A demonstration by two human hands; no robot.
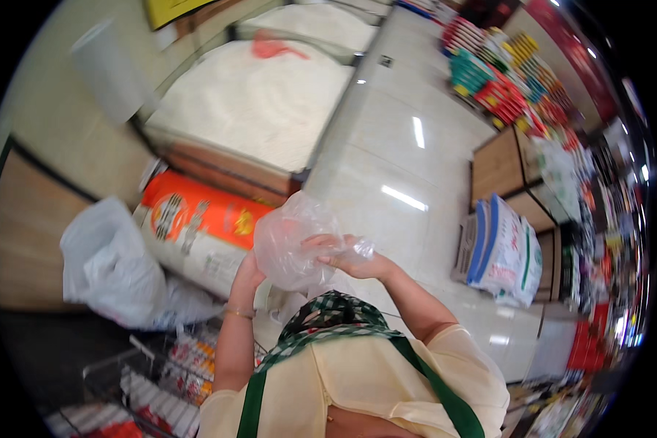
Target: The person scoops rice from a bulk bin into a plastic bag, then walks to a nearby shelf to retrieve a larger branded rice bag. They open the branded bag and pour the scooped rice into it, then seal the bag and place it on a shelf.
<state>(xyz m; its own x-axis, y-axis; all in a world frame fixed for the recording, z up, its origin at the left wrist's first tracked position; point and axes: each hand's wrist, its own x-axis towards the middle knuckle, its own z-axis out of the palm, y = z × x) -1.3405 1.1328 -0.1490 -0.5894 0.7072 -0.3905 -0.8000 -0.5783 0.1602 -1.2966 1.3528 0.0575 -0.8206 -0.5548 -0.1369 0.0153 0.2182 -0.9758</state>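
Observation:
A clear plastic bag (pixel 295 257), puffed out and crinkled, is spread between my two hands in front of my chest. My right hand (pixel 356 260) grips its gathered side, and a twisted end of the film sticks out beyond the fingers. My left hand (pixel 250 271) is at the bag's left side, its fingers largely hidden behind the plastic. Past the bag stands a bin heaped with white grain (pixel 252 104), probably rice, with a red plastic piece (pixel 274 48) lying on the heap.
An orange and white sack (pixel 208 219) lies against the bin. White plastic bags (pixel 115 268) and a wire rack (pixel 159 378) of packets are at the lower left. Blue-edged sacks (pixel 503 252) stand at right beside wooden cabinets (pixel 498 164). A plastic roll (pixel 107 71) hangs upper left.

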